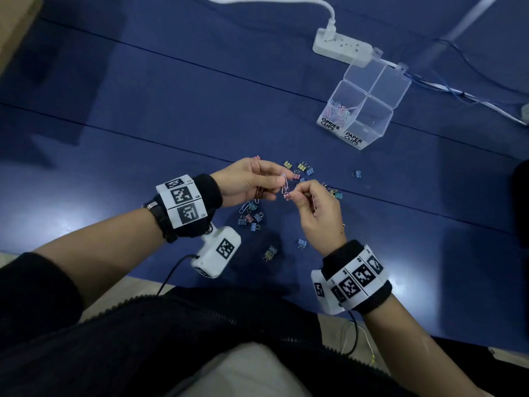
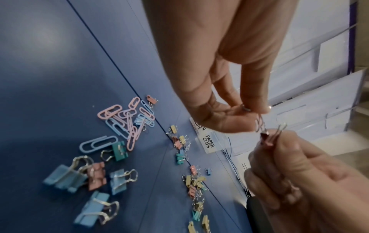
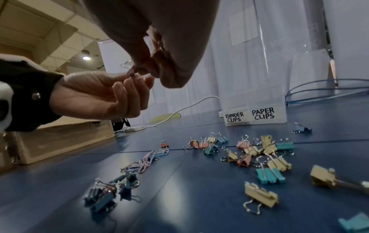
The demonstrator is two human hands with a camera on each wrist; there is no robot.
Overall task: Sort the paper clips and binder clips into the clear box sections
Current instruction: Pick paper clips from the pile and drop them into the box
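My left hand [image 1: 279, 183] pinches a pale paper clip [image 1: 284, 183] above the blue table. My right hand [image 1: 296, 196] pinches a small pink binder clip [image 1: 287, 196] that hangs onto the paper clip's lower end. In the left wrist view the paper clip [image 2: 259, 124] meets the pink binder clip [image 2: 266, 139] between both hands. The clear box [image 1: 380, 116] stands at the far right, with labels BINDER CLIPS and PAPER CLIPS. Several paper clips [image 1: 339, 111] lie in its section labelled BINDER CLIPS. Loose paper clips [image 2: 127, 119] and binder clips [image 3: 267, 151] lie scattered under my hands.
A white power strip [image 1: 342, 48] with its cord lies behind the box, and thin blue cables [image 1: 458, 93] run to the right. A cardboard box [image 3: 66, 138] sits at the left. A white device [image 1: 216, 253] hangs below my left wrist near the table's front edge.
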